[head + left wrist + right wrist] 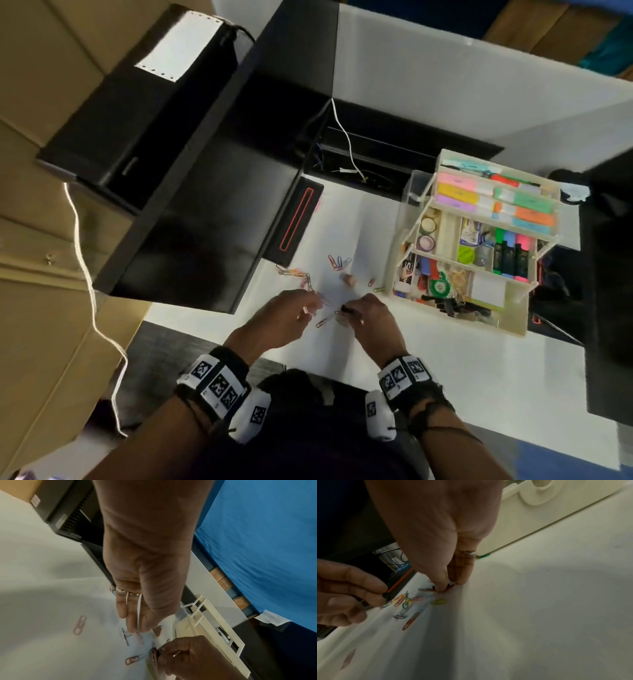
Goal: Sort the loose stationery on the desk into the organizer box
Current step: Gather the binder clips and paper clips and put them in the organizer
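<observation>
White desk (445, 383) under dim light, white partition panel (428, 85) behind it, black shelf unit (191, 219) on the left, brown cardboard boxes (44, 85) beyond, blue cloth (265, 547) hanging alongside.

Both forearms reach forward over the near edge of the desk (445, 383), each wrist wrapped in a black band with white marker tags. The left hand (287, 317) hovers palm-down, fingers loosely extended and slightly spread, tips close to the surface. The right hand (371, 320) is just beside it, thumb and fingertips (443, 586) bunched together and pressed down on the desk in a pinch.
</observation>
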### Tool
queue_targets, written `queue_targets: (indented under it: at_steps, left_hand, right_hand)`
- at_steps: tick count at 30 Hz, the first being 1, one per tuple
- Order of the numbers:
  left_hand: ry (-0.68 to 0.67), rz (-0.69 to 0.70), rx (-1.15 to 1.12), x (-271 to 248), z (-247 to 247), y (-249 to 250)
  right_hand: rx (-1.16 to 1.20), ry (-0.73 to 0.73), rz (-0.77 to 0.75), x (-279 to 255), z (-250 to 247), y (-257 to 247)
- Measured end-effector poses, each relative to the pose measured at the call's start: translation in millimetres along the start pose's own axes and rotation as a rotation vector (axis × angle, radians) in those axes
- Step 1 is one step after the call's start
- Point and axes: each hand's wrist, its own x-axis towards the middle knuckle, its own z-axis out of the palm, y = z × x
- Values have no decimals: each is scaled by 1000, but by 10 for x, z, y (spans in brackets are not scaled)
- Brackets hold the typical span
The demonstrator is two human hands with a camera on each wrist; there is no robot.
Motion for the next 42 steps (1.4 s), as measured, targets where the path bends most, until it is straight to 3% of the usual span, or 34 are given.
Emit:
queue_targets:
  at_steps: [6,13,18,27,30,35,39,42]
  left_hand:
    - [-26,-34,77,183,86,1]
    - [-5,80,315,454,412,255]
    - [-1,95,355,696,537,478]
    - [-4,54,223,913,449,569]
    - [-2,112,65,891,335,622]
    - [-61,86,-157,821,289,854]
    - [-98,173,-231,827,383,1071]
    - [-131,221,-174,849,487,1164]
  right_hand:
    - [-15,45,19,-48,-7,65]
    - [82,176,88,-109,72,165]
    - [69,161,61,-68,114,235]
    - [213,164,124,-33,24,184]
    - [376,182,201,-133,-82,136]
    - [625,178,221,-289,-430,42]
    - [791,278,244,-407,-680,137]
    - [751,389,289,-473,-854,332]
